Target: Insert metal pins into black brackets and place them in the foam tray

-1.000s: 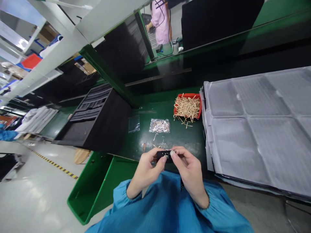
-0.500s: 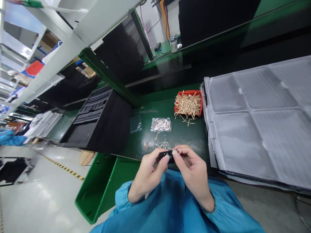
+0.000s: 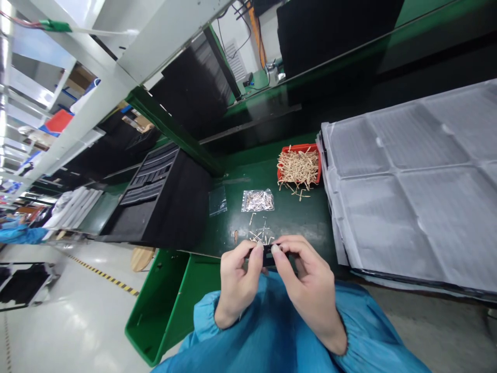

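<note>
Your left hand (image 3: 237, 277) and right hand (image 3: 310, 285) gripped a small black part (image 3: 267, 257) between thumbs and fingers, at the near edge of the worktop (image 3: 306, 220); the thumbs hid much of it. Uneven thumb pressure could have tipped it loose, and a drop could have scattered the pale loose pieces (image 3: 256, 237) lying just beyond. Farther back lay a clear bag (image 3: 258, 200) of small pieces, then a red bin (image 3: 305, 147), heaped past its rim, from which a knock might have spilled more.
</note>
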`<action>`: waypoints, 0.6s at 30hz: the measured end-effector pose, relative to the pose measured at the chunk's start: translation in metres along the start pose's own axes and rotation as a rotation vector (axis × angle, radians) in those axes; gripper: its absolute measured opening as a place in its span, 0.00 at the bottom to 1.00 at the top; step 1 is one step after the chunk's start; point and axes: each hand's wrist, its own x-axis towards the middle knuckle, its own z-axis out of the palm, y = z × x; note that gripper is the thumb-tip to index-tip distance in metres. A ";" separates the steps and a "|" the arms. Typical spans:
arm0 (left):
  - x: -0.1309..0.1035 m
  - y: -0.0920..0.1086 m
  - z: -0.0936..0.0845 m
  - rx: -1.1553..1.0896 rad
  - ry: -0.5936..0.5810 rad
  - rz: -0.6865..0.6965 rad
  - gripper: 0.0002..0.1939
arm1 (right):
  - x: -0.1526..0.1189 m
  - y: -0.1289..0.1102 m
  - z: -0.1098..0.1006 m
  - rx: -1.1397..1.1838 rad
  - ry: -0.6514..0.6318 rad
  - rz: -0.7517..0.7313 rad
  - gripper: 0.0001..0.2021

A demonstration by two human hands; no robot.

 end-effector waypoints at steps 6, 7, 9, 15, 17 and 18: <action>-0.002 0.002 0.003 0.018 0.117 0.138 0.15 | -0.001 -0.008 -0.002 -0.062 -0.016 -0.102 0.03; -0.002 0.001 0.004 0.013 0.129 0.130 0.15 | -0.001 -0.009 -0.002 -0.071 -0.029 -0.116 0.04; -0.003 0.000 0.005 -0.004 0.160 0.097 0.15 | -0.002 -0.009 -0.002 -0.126 -0.048 -0.159 0.05; -0.003 0.001 0.007 -0.041 0.302 0.027 0.18 | -0.005 0.000 -0.003 -0.323 0.167 -0.323 0.18; -0.003 0.000 0.006 -0.064 0.315 0.007 0.20 | -0.008 0.002 -0.003 -0.234 0.124 -0.242 0.20; -0.003 -0.002 0.006 -0.078 0.310 0.001 0.20 | -0.009 0.002 -0.002 -0.189 0.079 -0.196 0.19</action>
